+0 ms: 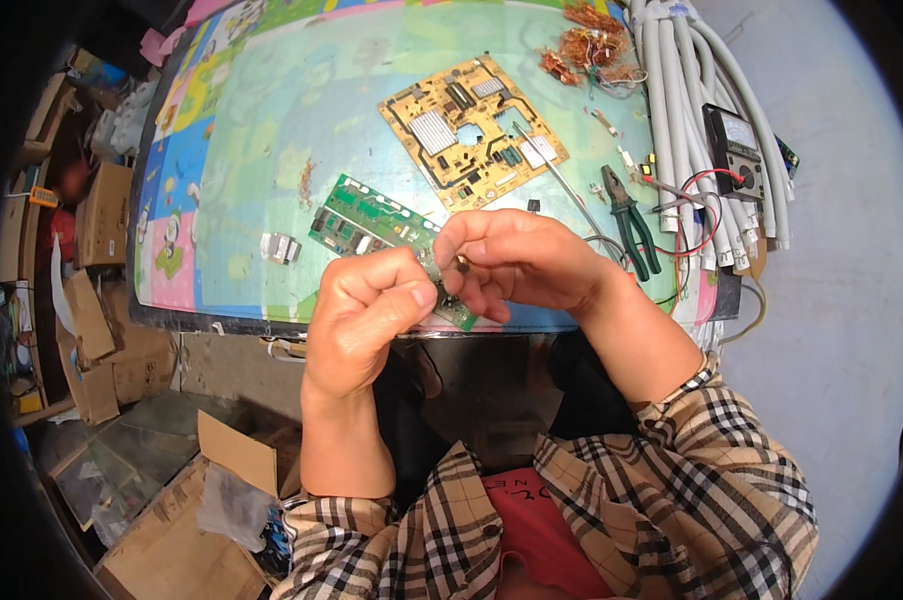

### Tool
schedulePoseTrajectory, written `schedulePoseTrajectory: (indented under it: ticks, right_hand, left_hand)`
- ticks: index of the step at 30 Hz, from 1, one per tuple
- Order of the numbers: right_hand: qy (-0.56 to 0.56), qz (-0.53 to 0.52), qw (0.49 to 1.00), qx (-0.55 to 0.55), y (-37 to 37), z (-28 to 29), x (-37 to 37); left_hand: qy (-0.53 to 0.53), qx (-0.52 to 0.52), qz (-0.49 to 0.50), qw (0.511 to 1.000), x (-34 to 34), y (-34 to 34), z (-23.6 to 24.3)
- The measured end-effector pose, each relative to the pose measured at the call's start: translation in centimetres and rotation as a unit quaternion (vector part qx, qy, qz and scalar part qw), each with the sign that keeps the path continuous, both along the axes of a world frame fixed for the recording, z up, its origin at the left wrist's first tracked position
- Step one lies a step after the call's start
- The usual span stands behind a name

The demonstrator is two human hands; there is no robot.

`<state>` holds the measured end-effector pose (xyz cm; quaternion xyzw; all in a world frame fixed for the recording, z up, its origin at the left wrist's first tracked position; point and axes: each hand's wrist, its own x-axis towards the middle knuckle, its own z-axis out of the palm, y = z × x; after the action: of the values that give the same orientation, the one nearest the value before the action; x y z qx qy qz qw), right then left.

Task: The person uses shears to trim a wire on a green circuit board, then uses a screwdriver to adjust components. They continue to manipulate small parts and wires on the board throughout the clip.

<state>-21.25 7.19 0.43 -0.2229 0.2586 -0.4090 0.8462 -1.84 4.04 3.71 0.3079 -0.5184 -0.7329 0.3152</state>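
Note:
Above the near edge of the table, my left hand (367, 310) is closed, the thumb pressed against the curled fingers; whatever it may grip is hidden. Close beside it, my right hand (532, 262) has its fingers bent together around a small dark piece (462, 265), too small to name. Both hands hover over a long green circuit board (357, 205), covering its near part. Farther back lies a larger tan circuit board (442, 160) with silver heat sinks. A thin-shafted tool with a metal rod (569, 192) rests partly across that board's right corner.
Green-handled pliers (632, 225) lie right of my right hand. Beyond them are an analog multimeter (737, 150) with red leads and a bundle of grey tubes (672, 90). Tangled copper wire (592, 45) sits at the back. A small metallic part (282, 248) lies at left; cardboard boxes (105, 215) stand beside the table.

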Motion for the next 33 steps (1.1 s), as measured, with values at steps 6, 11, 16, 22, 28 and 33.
schedulePoseTrajectory:
  ticks: [6,11,16,22,28,33]
  right_hand:
    - [0.046,0.052,0.993,-0.092,0.7,-1.2,0.5]
    - [-0.034,0.065,0.996,-0.05,0.8,-1.0,1.0]
    - [-0.046,0.059,0.996,-0.058,0.8,-1.9,1.1]
    - [-0.01,0.023,0.997,-0.073,0.5,-2.4,0.8]
    - [0.103,0.044,0.988,-0.11,0.5,-1.1,1.1]
    - [0.028,-0.003,0.993,-0.111,0.6,-1.1,0.5]
  left_hand:
    - [-0.042,-0.043,-0.07,0.996,0.5,0.0,-0.1]
    - [0.11,-0.058,-0.068,0.99,1.6,-0.1,-0.6]
    - [0.178,-0.037,-0.105,0.978,1.7,-0.3,-0.9]
    - [0.22,-0.052,-0.099,0.969,1.3,-0.5,-0.9]
    - [0.263,0.011,-0.066,0.963,2.7,-1.7,-2.4]
    - [0.307,0.043,-0.069,0.948,3.3,-2.5,-3.0]
